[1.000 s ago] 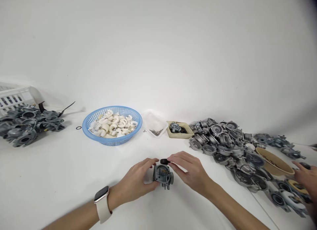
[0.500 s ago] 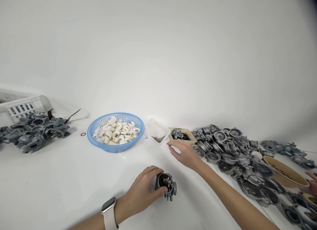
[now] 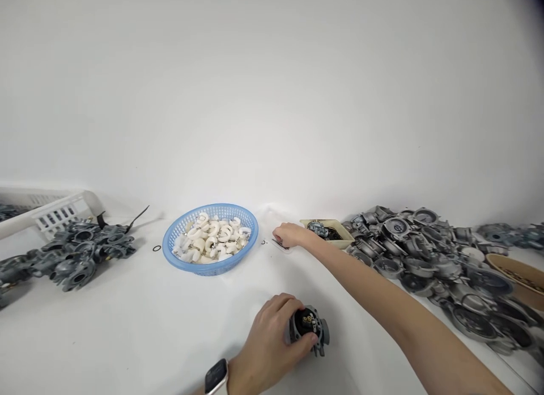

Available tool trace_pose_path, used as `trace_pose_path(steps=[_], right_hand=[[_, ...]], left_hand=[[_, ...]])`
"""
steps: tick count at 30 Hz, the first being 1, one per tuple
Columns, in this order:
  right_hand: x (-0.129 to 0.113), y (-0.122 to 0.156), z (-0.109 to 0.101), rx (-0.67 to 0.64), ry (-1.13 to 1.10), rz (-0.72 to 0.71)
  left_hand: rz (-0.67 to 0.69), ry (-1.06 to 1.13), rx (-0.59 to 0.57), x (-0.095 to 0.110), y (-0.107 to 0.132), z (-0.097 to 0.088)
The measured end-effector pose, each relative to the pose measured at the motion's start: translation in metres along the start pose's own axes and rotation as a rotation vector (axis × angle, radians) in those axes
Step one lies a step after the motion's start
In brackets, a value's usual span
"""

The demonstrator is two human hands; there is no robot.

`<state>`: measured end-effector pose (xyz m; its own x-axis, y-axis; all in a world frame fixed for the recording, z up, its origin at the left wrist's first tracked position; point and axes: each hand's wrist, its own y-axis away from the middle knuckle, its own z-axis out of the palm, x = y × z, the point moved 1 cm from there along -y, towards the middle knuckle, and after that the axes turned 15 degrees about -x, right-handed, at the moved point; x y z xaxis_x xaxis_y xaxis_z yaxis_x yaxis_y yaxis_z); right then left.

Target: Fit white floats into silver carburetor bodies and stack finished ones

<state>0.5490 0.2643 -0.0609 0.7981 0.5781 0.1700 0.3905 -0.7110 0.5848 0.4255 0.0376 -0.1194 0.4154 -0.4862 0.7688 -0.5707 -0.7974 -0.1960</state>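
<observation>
Wrapped close, the grip of the left hand [image 3: 267, 349] is shut round a small grey carburettor body [image 3: 310, 328], thumb on the near side and fingers over the far side. It holds the body down on the white worktop [image 3: 127, 315], low in the view and just in front of the person. The body's open face points up, and dark and brass fittings show inside it; no cover sits on it. The right hand [image 3: 289, 234] is stretched well away from the body, with its fingers bent down onto a small clear tray of thin pins [image 3: 278, 244] between the blue basket [image 3: 211, 268] and the beige tray [image 3: 342, 240]. Whether that grip already pinches a pin cannot be told, since the fingertips hide what lies under them. As far as this shows, the body is part-fitted inside and steadied, a pin is at most being picked, and the open face remains to be closed. White curved pieces [image 3: 212, 236] fill the basket. A heap of silver covers [image 3: 425, 253] spreads to the right, and a pile of darker bodies [image 3: 80, 253] lies far left beside a white crate [image 3: 51, 211]. A lone black ring [image 3: 157, 248] rests on the worktop near the basket.
</observation>
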Motion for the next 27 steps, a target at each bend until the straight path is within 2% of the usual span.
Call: trace_pose_path(steps=[12, 22, 27], right_hand=[[0.0015, 0.0044, 0.0033, -0.014, -0.021, 0.033], [-0.0038, 0.0016, -0.0027, -0.03, -0.039, 0.049], [-0.0006, 0.001, -0.0014, -0.027, -0.044, 0.033]], left_hand=[[-0.027, -0.035, -0.005, 0.0046, 0.0018, -0.0007], [0.047, -0.164, 0.033, -0.0006, 0.0016, 0.001], [0.04, -0.167, 0.035, -0.0005, 0.0008, 0.0019]])
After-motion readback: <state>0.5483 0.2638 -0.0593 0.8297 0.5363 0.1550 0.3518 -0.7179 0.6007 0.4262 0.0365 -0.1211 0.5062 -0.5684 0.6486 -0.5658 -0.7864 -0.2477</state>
